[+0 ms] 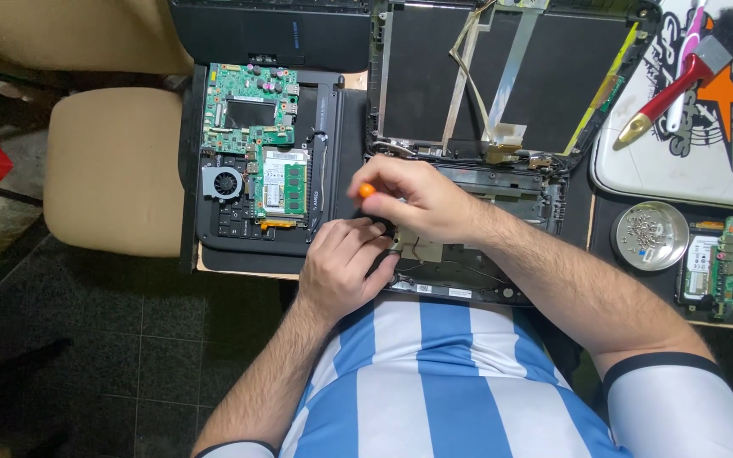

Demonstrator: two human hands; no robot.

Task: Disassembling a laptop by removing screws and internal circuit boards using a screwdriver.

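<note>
Right hand (422, 199) pinches orange-tipped screwdriver (367, 191) over gutted black laptop base (468, 280); left hand (345, 263) curled, pressing it.

A single head-worn camera looks almost straight down from close above the person's lap, the desk (239, 273) edge near, an opened laptop (502, 76) at the far side, dark floor at left.

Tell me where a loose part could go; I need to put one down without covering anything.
Bare patches: the black mat strip between the opened laptop base and the screw dish, and the white board below the red-handled brush. It is crowded at the left hand, the right hand with the orange-tipped screwdriver, and the green motherboard.
</note>
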